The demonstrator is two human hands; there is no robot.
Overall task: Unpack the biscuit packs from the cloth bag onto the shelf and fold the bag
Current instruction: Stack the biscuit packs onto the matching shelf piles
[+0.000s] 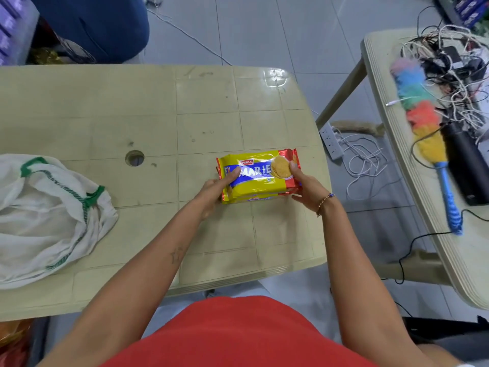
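Both hands on the biscuit packs (pixel 258 177) at the table (pixel 132 107) right edge: left hand (pixel 215 190) clamps the left end, right hand (pixel 304 185) the right end. Looks like two stacked, can't confirm. Light, slick foil, brittle inside: hold by ends, don't squeeze. Cloth bag (pixel 45 215) lies limp, well left.

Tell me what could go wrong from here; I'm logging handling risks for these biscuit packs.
1. Both hands, left hand and right hand, clamp stacked biscuit packs by their ends; the lower pack might slide out when lifted.
2. The stack sits near the table edge, above floor cables.
3. Squeezing may crack biscuits.
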